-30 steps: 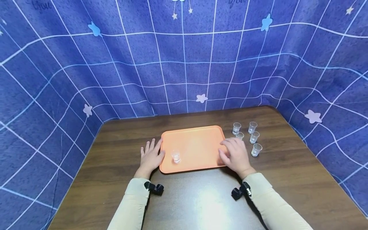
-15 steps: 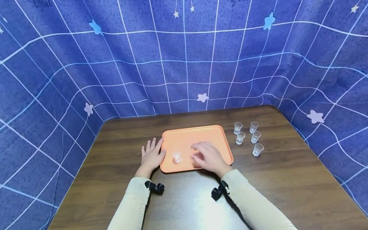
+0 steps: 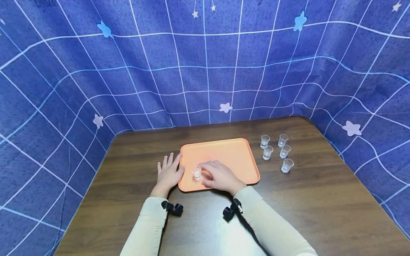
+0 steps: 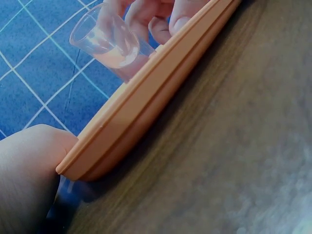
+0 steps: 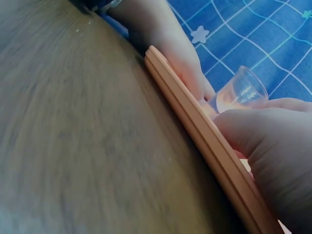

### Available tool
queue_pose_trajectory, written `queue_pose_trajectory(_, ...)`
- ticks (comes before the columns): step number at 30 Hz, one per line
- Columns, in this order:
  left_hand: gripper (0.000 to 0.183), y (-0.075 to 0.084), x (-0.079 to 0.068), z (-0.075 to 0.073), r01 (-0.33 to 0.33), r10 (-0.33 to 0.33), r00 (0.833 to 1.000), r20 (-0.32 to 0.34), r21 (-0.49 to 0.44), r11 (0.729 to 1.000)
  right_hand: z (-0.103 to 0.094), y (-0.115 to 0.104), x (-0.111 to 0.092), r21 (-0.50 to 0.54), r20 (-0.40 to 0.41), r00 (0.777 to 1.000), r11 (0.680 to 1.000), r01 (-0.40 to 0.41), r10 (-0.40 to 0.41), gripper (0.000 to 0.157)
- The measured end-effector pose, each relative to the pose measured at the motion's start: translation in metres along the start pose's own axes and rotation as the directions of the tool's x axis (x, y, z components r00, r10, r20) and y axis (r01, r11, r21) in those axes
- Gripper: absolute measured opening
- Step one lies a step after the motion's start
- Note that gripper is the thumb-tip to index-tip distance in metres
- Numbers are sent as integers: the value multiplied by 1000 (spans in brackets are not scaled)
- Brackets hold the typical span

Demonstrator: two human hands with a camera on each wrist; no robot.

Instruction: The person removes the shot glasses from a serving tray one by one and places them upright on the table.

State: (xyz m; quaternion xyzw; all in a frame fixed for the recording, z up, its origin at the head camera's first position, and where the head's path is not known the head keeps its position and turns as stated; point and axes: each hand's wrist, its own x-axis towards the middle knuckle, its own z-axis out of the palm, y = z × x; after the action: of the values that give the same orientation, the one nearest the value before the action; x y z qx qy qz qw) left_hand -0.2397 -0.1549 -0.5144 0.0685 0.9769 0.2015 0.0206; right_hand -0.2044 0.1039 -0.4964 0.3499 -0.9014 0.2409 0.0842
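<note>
A small clear shot glass [image 3: 197,174] stands upright near the left end of an orange tray [image 3: 230,151]. My left hand [image 3: 167,176] lies at the tray's left edge, its fingers spread and the thumb at the rim. Over the tray, my right hand [image 3: 220,176] reaches in from the right, with bent fingertips right at the glass. The left wrist view has the glass [image 4: 109,44] in front of the right fingers [image 4: 146,19], with the thumb apart from it. In the right wrist view the right thumb partly covers the base of the glass [image 5: 243,90].
Several more shot glasses [image 3: 267,153] stand in a loose cluster on the brown wooden table [image 3: 134,153], to the right of the tray. A blue curtain [image 3: 205,71] with white lines and stars hangs behind the table and at both sides.
My right hand has moved left from beside the glass cluster, across the tray, to the single shot glass. The left hand stays at the tray's left edge.
</note>
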Motion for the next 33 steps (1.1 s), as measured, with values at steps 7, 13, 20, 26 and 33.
queue_pose_trajectory(7,63,-2,-1,0,11,-11,1000,6,13,1000,7,-3,7,-9,20,999,999,-33,33,57)
queue_pose_trajectory(13,64,0,-1,-1,6,-6,1000,5,6,1000,11,-5,14,44,3,999,998,-43,43,51)
queue_pose_trajectory(20,63,0,2,1,-1,1,1000,3,16,1000,15,-4,20,123,-16,996,988,-89,91,37)
queue_pose_trajectory(26,63,1,1,-1,-6,6,1000,-6,8,1000,15,-4,20,152,-34,995,985,-85,91,32)
queue_pose_trajectory(33,63,-1,3,2,-6,7,1000,-12,9,1000,15,-1,16,152,-34,995,985,-86,93,31)
